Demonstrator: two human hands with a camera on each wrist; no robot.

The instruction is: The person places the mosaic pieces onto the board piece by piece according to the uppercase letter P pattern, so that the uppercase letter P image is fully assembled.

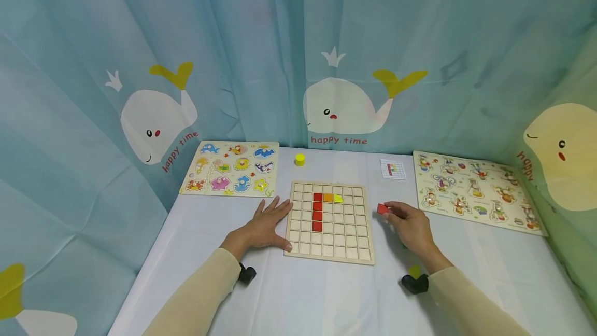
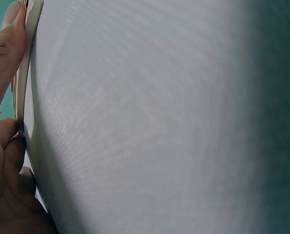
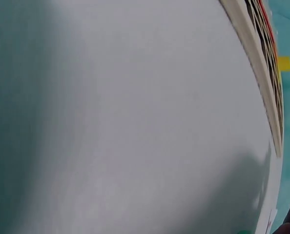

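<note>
A square wooden grid board [image 1: 331, 253] lies on the table. On it, four-in-line is not counted here: several red square tiles [image 1: 317, 215] form a column, with an orange tile [image 1: 328, 198] and a yellow tile [image 1: 338, 199] beside the top one. My left hand [image 1: 265, 226] rests at the board's left edge with fingers spread; its thumb also shows against the edge in the left wrist view. To the right of the board, my right hand [image 1: 410, 226] pinches a red block [image 1: 382, 209] between thumb and fingers, apart from the board. In the right wrist view only a bit of that hand appears.
A sea-animal puzzle [image 1: 230, 169] lies back left, another picture puzzle [image 1: 475, 191] at right. A yellow cylinder [image 1: 300, 159] and a small pattern card [image 1: 393, 169] are behind the board. Something yellow-green [image 1: 414, 272] sits by my right wrist. A curtain [image 1: 261, 40] hangs behind.
</note>
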